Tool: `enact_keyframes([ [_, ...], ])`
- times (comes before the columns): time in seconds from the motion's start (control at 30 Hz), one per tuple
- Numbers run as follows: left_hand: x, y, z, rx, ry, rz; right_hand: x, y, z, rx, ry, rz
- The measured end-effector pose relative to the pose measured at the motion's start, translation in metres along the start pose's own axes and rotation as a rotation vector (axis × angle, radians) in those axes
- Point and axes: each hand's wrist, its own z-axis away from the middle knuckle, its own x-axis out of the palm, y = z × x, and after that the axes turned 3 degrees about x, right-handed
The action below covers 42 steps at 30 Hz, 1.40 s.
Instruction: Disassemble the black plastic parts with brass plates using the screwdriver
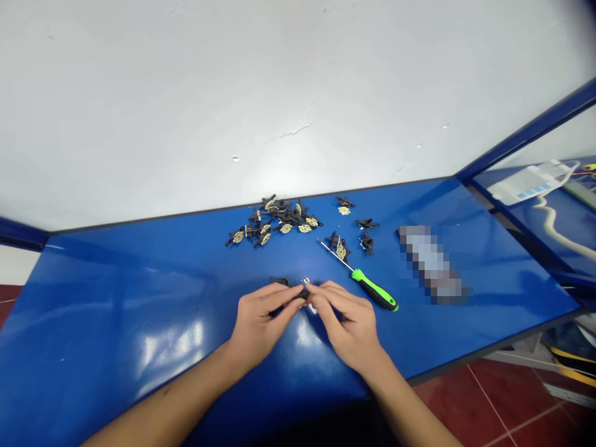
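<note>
Black plastic, it seems from here: a small part (303, 295) pinched by the left hand (261, 315) and right hand (350, 318) together. A green-handled screwdriver (361, 278) lies nearby.

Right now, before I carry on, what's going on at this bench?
A person's left hand pinches a small dark part, and the right hand has its fingertips against it; the fingers hide the details. Another black piece lies just beyond the left hand. A screwdriver rests on the blue table, and a cluster of black-and-brass-coloured parts lies near the wall.
</note>
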Motion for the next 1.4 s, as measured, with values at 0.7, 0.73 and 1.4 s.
enact_keyframes([
  [0.7,-0.004,-0.012,-0.015,-0.357,0.156,0.427,-0.021,0.02,-0.051,-0.29,-0.412,0.396],
  [0.73,-0.004,-0.012,-0.015,-0.356,0.155,0.428,-0.026,0.018,-0.048,-0.281,-0.376,0.378],
  [1.4,-0.005,-0.015,-0.01,-0.316,0.137,0.473,-0.131,0.009,0.109,-0.065,-0.392,0.419],
])
